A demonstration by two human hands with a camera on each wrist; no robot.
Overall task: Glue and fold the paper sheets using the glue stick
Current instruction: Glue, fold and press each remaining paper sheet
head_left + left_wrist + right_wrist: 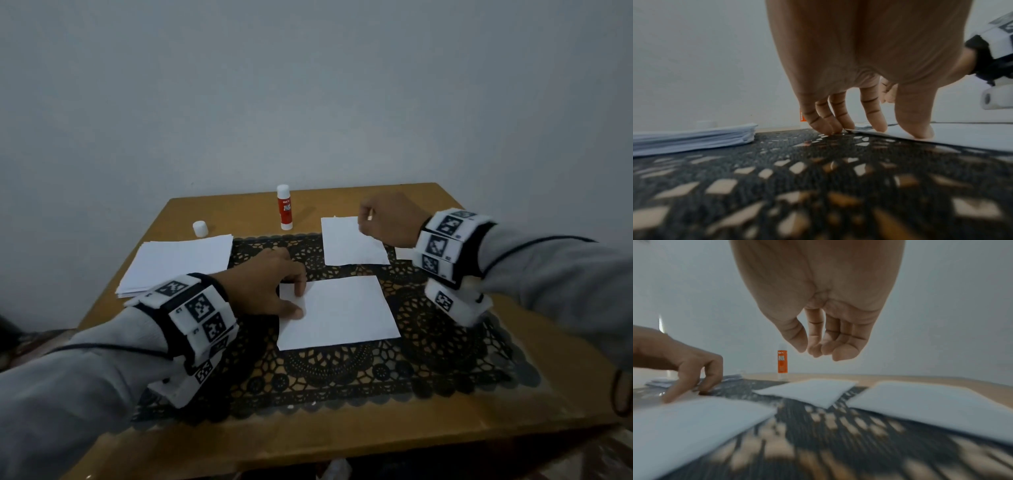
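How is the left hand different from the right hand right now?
The left hand is down, fingers pressing the near sheet; the right hand hangs in the air, touching nothing. The left hand's fingers are spread; the right hand's curl loosely together. Both wear marker wristbands.

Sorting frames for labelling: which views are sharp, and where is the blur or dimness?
Head view: dim, even light, sharp on the glue stick, edges bent by the wide lens. Left wrist view: fingers sharp, near lace mat out of focus. Right wrist view: motion-smeared folded sheets and mat.
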